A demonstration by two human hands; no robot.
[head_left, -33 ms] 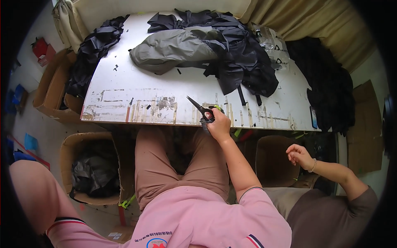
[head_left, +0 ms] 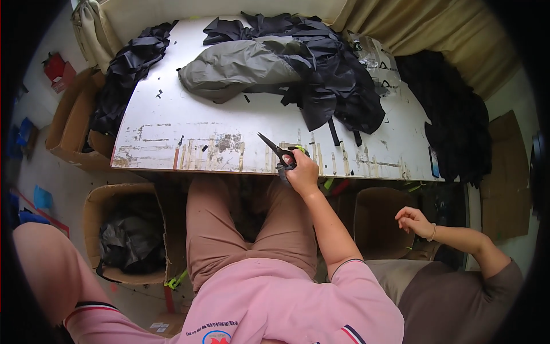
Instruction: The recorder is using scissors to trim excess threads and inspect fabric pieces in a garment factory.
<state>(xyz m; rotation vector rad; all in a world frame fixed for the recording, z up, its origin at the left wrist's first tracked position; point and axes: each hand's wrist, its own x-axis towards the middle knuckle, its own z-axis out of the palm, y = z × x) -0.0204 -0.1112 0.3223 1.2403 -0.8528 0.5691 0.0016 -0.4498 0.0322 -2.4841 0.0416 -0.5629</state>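
Observation:
My right hand is closed round the handles of dark scissors at the table's front edge. The blades point to the far left over the white tabletop and look slightly parted. Something yellow-green shows beside the handles, too little of it to name. Farther back lies a heap of black fabric, with a grey piece of fabric at its left. The scissors are apart from both. Of my left side only the bent arm appears at the left rim; its hand is out of the picture.
More black fabric hangs over the table's left and right ends. A cardboard box with dark material stands at my left. On the right, a co-worker's hand is raised near another box. A phone-like object lies by the right edge.

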